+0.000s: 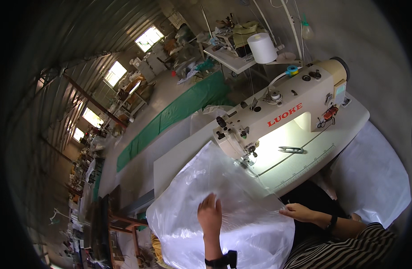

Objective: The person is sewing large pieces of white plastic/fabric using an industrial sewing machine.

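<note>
A large sheet of translucent white plastic (255, 237) drapes over the front of the sewing table and my lap. Its upper edge lies at the needle end of a white industrial sewing machine (277, 107). Flat on the sheet rests my left hand (209, 213), fingers stretched out, with a dark watch on the wrist. To the right, my right hand (300, 211) pinches the sheet's edge between thumb and fingers. Small thread snips (291, 149) lie on the lit table under the machine's arm.
A white thread cone (262, 48) stands behind the machine. More white plastic (371, 175) hangs at the right. Green sheeting (174, 116) lies on the floor beyond the table. A wooden stool (125, 224) is at the left, and a cluttered side table (230, 58) stands at the back.
</note>
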Demonstrator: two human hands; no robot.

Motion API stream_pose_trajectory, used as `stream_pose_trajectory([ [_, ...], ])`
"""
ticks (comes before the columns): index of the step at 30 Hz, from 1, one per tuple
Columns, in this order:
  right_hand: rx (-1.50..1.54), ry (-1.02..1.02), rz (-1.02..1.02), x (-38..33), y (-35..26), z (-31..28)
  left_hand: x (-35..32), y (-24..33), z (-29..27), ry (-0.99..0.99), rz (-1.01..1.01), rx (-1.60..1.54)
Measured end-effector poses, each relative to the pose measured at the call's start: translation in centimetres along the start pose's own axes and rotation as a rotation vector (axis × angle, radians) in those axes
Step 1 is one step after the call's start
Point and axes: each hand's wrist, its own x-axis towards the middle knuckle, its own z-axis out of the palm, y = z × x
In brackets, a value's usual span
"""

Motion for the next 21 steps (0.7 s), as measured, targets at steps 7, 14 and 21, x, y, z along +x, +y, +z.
stream_pose_trajectory([
  [7,-0.226,-0.046,-0.117,0.1,-0.4,1.6,19.2,-1.6,5.8,0.156,0.134,-0.012],
  [14,0.159,-0.252,0.093,-3.0,-2.3,0.2,25.5,-3.0,11.2,0.065,0.205,0.100],
  [21,-0.001,-0.280,0.087,-3.2,-2.5,1.1,24.7,-0.8,11.0,0.060,0.423,-0.130],
])
